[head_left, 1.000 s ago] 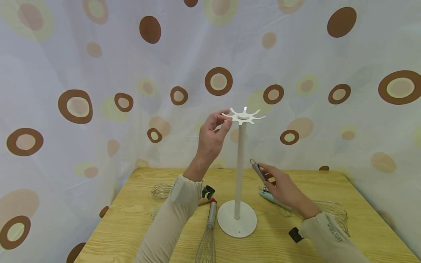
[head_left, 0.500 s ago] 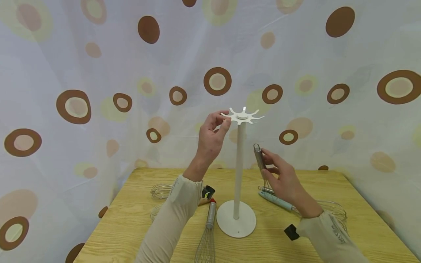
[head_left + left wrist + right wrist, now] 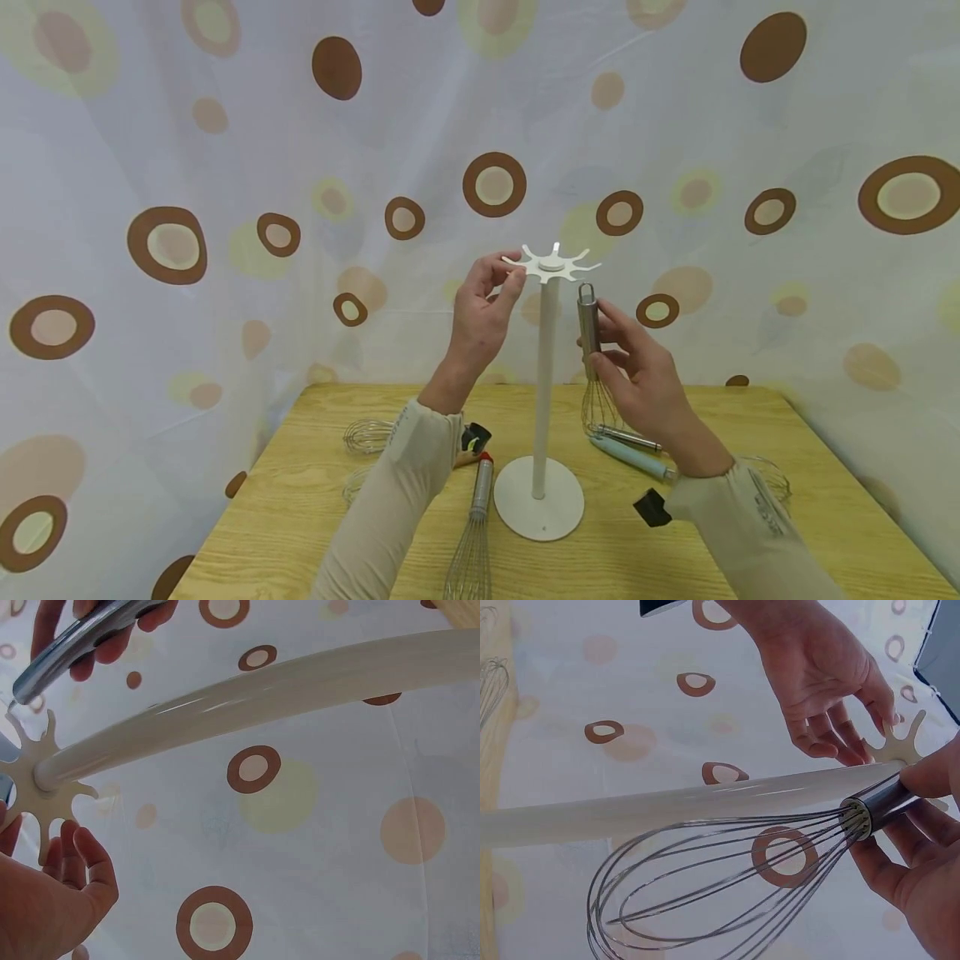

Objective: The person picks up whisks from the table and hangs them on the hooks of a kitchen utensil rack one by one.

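A white stand (image 3: 546, 375) rises upright from its round base, with a flat ring of hooked prongs on top. My left hand (image 3: 482, 312) pinches one prong at the left side between thumb and fingers. In my right hand (image 3: 647, 385) is a balloon whisk (image 3: 588, 323), held by its steel handle with the wire loops hanging down. The whisk's hanging loop is just below the prongs at the right of the pole. In the left wrist view, the handle tip (image 3: 30, 688) lies close to a prong. Wire loops (image 3: 727, 881) fill the lower part of the right wrist view.
On the wooden table (image 3: 300, 533), a steel whisk with a red tip (image 3: 480, 492) lies left of the base. Further whisks (image 3: 367, 436) lie partly behind the left arm. A pale blue whisk handle (image 3: 628, 457) lies to the right. A dotted curtain (image 3: 420, 100) hangs behind.
My right hand has risen with the whisk toward the stand's top, and the whisk has turned from tilted to nearly upright. My left hand stays on the prong.
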Demonstrator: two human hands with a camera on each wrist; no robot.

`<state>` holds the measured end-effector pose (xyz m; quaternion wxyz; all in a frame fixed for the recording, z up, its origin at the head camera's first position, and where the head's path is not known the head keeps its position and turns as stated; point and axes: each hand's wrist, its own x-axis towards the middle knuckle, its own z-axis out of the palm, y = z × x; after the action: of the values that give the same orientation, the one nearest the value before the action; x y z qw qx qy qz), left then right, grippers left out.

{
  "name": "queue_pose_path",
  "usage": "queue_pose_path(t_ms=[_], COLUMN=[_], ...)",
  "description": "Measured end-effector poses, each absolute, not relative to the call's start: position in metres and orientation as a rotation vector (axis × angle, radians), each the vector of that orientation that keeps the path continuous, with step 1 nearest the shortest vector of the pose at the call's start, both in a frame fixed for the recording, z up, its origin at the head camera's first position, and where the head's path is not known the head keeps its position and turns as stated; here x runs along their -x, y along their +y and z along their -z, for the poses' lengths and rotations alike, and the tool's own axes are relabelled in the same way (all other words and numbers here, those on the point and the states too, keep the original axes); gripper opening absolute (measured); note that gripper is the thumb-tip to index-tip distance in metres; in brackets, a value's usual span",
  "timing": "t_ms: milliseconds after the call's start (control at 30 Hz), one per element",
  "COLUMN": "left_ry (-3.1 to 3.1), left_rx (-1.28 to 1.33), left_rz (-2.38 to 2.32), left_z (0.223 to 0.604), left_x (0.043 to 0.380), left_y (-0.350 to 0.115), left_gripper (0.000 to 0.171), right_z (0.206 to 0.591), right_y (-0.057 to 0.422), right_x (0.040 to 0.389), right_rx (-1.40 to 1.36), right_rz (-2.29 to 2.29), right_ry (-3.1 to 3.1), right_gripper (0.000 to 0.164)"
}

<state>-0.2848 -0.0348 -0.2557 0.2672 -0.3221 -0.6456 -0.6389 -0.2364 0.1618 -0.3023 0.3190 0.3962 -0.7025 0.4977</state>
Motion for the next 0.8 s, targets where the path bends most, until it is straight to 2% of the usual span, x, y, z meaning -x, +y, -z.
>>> queue_pose_path(t_ms=[467, 800], left_ry=[-1.738, -1.751], left_rx=[0.867, 0.869], left_rz=[1.713, 1.713], left_z=[0.2562, 0.2556], left_x=[0.2855, 0.2837], left_y=[-0.0356, -0.0360], left_gripper=[0.012, 0.012], right_z=[0.2957, 0.2994], right_y=[0.1560, 0.1546], right_x=[0.2389, 0.2390], right_rx=[-1.145, -1.085], right_rz=[-1.552, -1.597], right_ry=[-1.820, -1.868], right_gripper=[0.062, 0.062])
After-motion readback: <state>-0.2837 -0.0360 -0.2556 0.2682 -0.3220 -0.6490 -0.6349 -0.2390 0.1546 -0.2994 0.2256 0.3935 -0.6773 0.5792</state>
